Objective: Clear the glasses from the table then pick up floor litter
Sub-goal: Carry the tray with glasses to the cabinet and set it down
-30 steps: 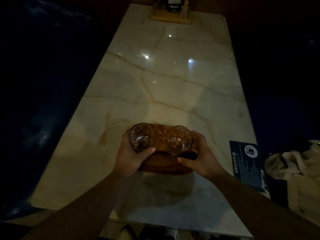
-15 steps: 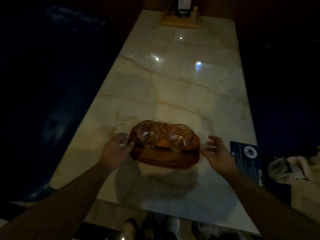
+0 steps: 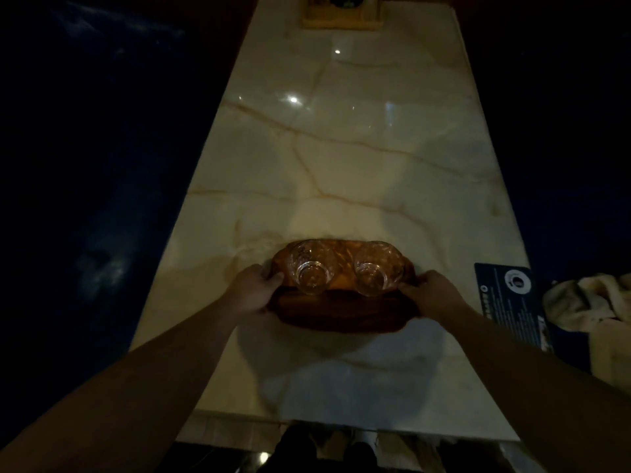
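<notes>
Two clear empty glasses stand side by side on a dark wooden tray [image 3: 341,310]: the left glass [image 3: 310,271] and the right glass [image 3: 375,273]. The tray is over the near part of a long marble table [image 3: 341,148]; I cannot tell whether it rests on the marble or is lifted off it. My left hand [image 3: 254,290] grips the tray's left end, thumb on top. My right hand [image 3: 432,291] grips the right end the same way.
A dark printed card [image 3: 512,303] lies at the table's right edge. A pale crumpled cloth [image 3: 587,302] sits on the seat to the right. A wooden holder [image 3: 343,15] with a dark bottle stands at the far end. Shoes [image 3: 324,448] show below the near edge.
A second ago each hand held a glass on the tray. Both hands let go, spread apart, and now grip the tray's two ends.
</notes>
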